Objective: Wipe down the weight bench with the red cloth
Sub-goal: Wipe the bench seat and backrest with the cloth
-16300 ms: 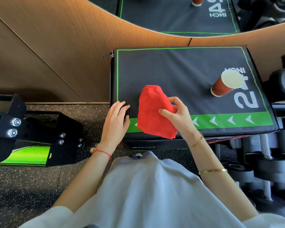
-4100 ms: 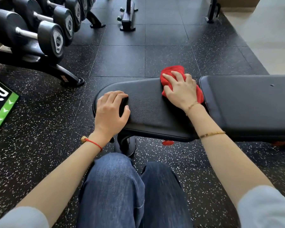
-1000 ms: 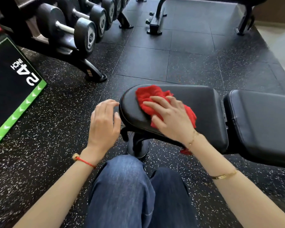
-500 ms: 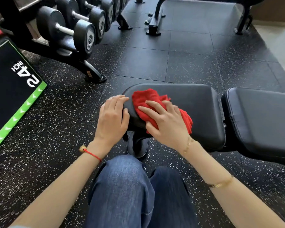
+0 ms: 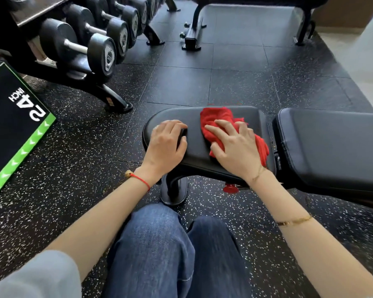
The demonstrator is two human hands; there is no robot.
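The black padded weight bench lies across the middle, with its seat pad (image 5: 194, 138) in front of me and its longer back pad (image 5: 332, 147) to the right. The crumpled red cloth (image 5: 215, 119) sits on the right half of the seat pad. My right hand (image 5: 235, 147) lies flat on the cloth with fingers spread, pressing it onto the pad. My left hand (image 5: 166, 145) rests palm down on the left end of the seat pad, holding nothing.
A dumbbell rack (image 5: 84, 46) stands at the upper left. A black and green plyo box (image 5: 11, 130) marked 24 INCH is at the left edge. Another bench's frame (image 5: 192, 37) stands behind. The bench's front post (image 5: 173, 190) is near my knees (image 5: 170, 244).
My right hand has slid the red cloth from the seat pad's left end toward its right side. My left hand has moved from the pad's edge onto its top.
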